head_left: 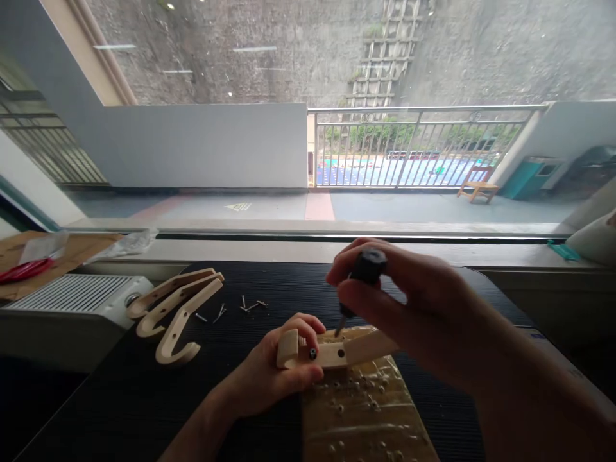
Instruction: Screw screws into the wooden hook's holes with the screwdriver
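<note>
- Far L, abt 9 o'clock from view ctr: white radiator [72, 292], w/ brown cardboard [91, 249] and a red item [26, 271] above it.
- 8 o'clock: 3 spare wooden hooks [180, 316] grouped on the black desk [120, 398], curved ends twd the near side.
- 7 o'clock: loose screws [249, 308] scattered on desk, just R of spare hooks.
- Btw 6 & 7: L hand [272, 369], fingers + thumb closed round curved end of a 4th hook.
- Abt 6: held hook [332, 354], lying across far end of taped board [366, 417]; board has many small holes.
- 4 o'clock: R hand [404, 301], fingers curled round black handle of screwdriver [368, 269]; shaft points down twd hook's far edge, can't tell if tip touches.
- Btw 2 & 3, outside window: wooden chair [481, 186] by railing [407, 151].
</note>
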`<state>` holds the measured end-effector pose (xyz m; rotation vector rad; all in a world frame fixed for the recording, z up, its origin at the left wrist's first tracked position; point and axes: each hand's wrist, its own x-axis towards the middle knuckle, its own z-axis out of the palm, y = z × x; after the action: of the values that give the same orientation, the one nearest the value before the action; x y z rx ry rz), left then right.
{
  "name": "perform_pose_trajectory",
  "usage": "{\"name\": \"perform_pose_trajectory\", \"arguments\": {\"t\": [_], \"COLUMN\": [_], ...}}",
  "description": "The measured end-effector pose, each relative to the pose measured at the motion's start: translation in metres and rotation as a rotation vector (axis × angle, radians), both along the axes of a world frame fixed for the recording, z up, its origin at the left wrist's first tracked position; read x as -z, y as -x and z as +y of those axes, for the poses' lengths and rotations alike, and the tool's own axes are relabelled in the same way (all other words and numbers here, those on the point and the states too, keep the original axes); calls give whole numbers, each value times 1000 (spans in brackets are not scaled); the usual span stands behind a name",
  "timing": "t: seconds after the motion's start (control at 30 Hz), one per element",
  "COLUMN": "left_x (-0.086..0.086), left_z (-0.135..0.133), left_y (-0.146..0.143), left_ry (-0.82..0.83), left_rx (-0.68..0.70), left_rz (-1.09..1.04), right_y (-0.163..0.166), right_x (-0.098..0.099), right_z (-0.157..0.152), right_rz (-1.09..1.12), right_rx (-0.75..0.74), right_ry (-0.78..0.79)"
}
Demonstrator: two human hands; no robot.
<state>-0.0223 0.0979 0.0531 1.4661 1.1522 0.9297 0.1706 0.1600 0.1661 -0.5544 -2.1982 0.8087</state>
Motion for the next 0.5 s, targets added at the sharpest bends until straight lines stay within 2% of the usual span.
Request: {"name": "perform_pose_trajectory", "arguments": {"t": [0.13, 0.3, 0.5], "left_x": [0, 4, 4], "left_z": [-1, -3, -4], "left_y": [-2, -3, -3], "left_ry": [43, 57, 50], "left_rx": [-26, -23, -28], "left_rz": [1, -73, -87], "right_y": [18, 23, 27], "right_x": [11, 25, 31], "right_z": [-4, -4, -4], "right_rz": [-96, -135, -139], "right_rx": [-56, -32, -16], "right_ry": [124, 121, 104]}}
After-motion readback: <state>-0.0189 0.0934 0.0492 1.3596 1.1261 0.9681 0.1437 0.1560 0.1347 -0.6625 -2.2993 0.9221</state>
